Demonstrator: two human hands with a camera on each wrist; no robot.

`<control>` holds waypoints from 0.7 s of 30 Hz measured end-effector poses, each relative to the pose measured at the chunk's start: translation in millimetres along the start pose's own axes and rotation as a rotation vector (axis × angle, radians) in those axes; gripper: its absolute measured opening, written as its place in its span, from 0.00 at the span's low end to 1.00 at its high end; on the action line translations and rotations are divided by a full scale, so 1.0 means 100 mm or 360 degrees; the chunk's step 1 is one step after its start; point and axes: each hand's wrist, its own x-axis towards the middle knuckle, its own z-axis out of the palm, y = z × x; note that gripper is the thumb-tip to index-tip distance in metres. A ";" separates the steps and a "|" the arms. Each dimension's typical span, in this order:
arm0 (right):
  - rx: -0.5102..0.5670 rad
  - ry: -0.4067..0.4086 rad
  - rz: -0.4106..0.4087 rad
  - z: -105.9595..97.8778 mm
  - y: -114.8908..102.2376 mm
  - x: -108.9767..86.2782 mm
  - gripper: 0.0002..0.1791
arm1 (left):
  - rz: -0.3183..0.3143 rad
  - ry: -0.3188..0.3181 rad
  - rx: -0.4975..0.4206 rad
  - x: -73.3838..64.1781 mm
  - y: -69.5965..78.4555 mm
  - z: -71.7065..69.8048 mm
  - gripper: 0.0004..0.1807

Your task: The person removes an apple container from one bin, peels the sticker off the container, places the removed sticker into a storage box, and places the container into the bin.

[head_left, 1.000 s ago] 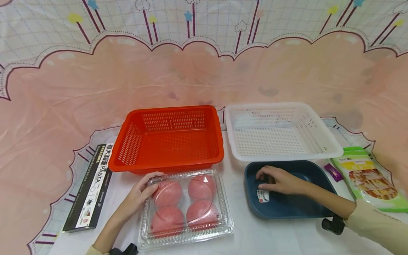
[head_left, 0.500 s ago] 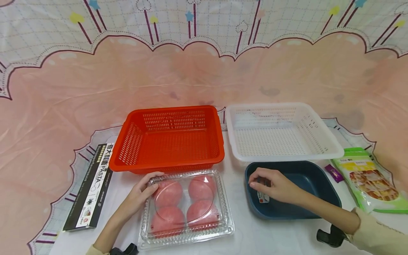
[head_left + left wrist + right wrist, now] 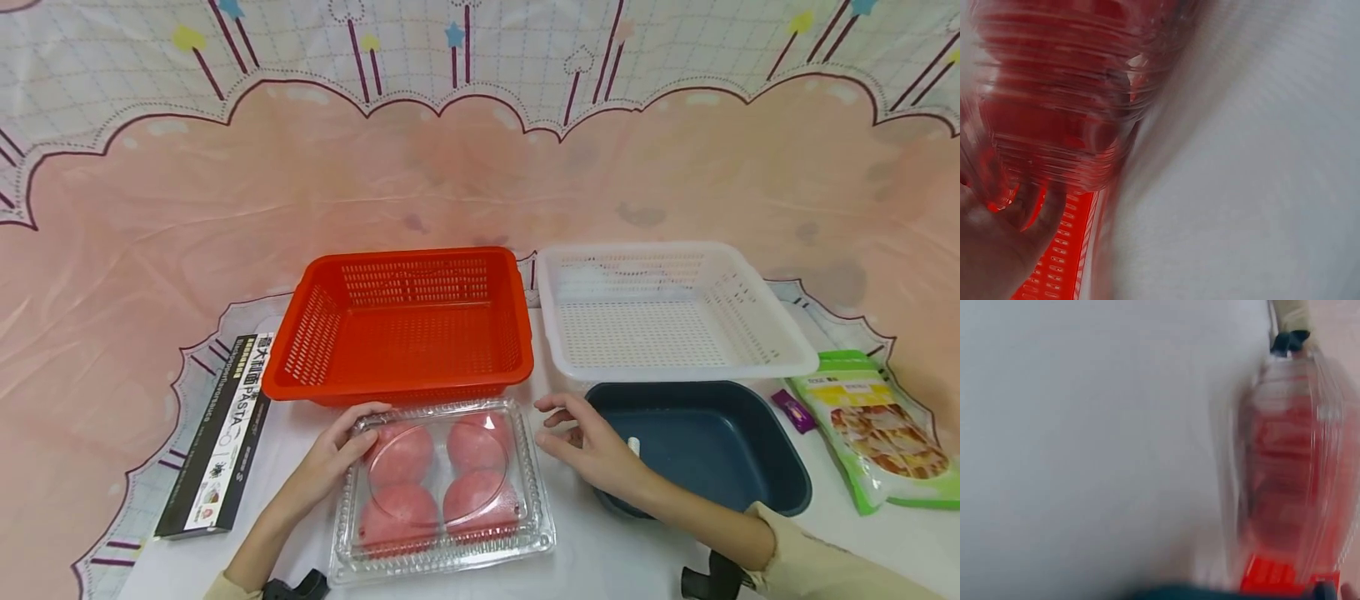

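A clear plastic clamshell box (image 3: 534, 475) lies on the white table, with several red round things (image 3: 401, 512) inside. My left hand (image 3: 318, 467) grips its back left corner, thumb over the lid and fingers along the back edge. In the left wrist view, the box's ridged wall (image 3: 1054, 153) is beside the fingers. My right hand (image 3: 600, 450) is in the air just right of the box, fingers relaxed and holding nothing. Its forearm crosses the near left part of a dark blue tub (image 3: 720, 442) and partly hides a small white label.
A red basket (image 3: 405, 396) and a white basket (image 3: 675, 371) stand behind. A black pasta box (image 3: 217, 442) lies at the left. To the right are a small purple packet (image 3: 793, 411) and a green-yellow food bag (image 3: 881, 433).
My right hand has moved left, from over the blue tub to beside the clear box's right edge. The left hand keeps its grip. The head view has shifted slightly.
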 end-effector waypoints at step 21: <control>0.0717 0.0280 0.0493 0.69 -0.11 0.23 0.27 | 0.0035 0.0033 -0.0080 -0.01 0.02 0.06 0.18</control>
